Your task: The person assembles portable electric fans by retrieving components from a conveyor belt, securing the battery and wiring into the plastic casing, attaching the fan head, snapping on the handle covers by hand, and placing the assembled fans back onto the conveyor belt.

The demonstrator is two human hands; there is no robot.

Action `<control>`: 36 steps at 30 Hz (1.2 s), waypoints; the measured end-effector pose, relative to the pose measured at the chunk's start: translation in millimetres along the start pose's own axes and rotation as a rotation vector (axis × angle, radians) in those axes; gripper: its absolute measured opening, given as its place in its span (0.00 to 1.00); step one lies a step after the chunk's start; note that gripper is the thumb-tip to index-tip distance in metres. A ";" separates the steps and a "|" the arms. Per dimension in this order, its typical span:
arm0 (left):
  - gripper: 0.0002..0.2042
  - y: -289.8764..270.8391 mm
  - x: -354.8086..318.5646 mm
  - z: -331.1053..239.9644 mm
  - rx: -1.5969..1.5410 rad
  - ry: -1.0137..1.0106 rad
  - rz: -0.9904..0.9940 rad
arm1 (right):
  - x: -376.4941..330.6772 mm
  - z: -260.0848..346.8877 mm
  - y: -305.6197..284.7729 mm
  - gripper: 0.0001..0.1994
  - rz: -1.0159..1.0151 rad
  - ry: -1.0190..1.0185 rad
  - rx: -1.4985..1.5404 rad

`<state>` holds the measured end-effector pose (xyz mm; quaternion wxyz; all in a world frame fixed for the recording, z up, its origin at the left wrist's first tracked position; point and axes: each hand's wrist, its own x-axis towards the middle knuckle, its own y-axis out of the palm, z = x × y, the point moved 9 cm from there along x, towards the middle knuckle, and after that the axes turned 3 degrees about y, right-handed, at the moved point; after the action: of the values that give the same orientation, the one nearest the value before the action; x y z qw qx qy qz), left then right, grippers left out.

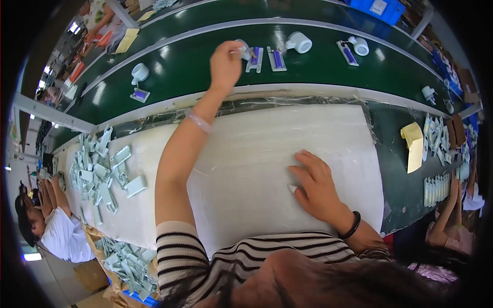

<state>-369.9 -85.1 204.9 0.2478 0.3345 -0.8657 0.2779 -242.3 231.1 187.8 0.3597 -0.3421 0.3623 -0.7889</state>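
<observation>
My left hand (227,66) reaches out over the green conveyor belt. Its fingers are closed on a small white fan head (245,50), which they partly hide. Right beside that lies a pale elongated housing with a purple battery (255,57) in it. Another white fan head with a round grille (299,42) lies to the right, near a second housing holding a purple battery (277,60). My right hand (317,187) rests on the white foam sheet (246,169) in front of me, fingers apart and holding nothing.
Pale green plastic shells (100,172) are heaped at the left, with more in a box (128,264) below. Further along the belt lie other fan heads (139,72). Yellow paper (412,146) and a row of pale parts (436,190) are at right. Co-workers sit on both sides.
</observation>
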 end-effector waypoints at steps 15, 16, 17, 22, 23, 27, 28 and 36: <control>0.04 27.8 -3.6 -49.2 0.770 0.579 0.343 | -10.1 -7.4 2.4 0.23 -0.092 -0.045 0.053; 0.04 28.2 -4.0 -61.2 0.750 0.606 0.344 | -10.4 -7.5 2.6 0.22 -0.073 -0.026 0.080; 0.05 23.3 4.7 -54.3 0.641 0.385 0.364 | -11.1 -8.5 2.2 0.22 -0.051 -0.011 0.110; 0.10 27.1 -40.6 -66.6 -0.270 -0.206 0.425 | -13.7 -8.9 -21.2 0.25 -0.154 -0.042 0.186; 0.10 35.0 -60.2 -75.5 -0.322 -0.308 0.477 | -14.6 -10.2 -27.5 0.25 -0.199 -0.040 0.226; 0.12 59.6 -138.1 -127.4 -0.543 -0.450 0.711 | -9.7 -8.2 -38.5 0.25 -0.260 0.009 0.284; 0.13 64.5 -153.4 -143.6 -0.636 -0.483 0.747 | -8.8 -11.5 -37.8 0.24 -0.262 0.042 0.280; 0.19 63.2 -183.2 -192.3 -0.125 0.272 0.934 | -7.9 -32.8 -29.9 0.13 -0.191 0.196 0.536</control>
<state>-248.7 159.4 211.2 0.2273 -0.1443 -0.8980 0.3481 -274.1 262.5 193.5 0.3246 -0.1896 0.1406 -0.9159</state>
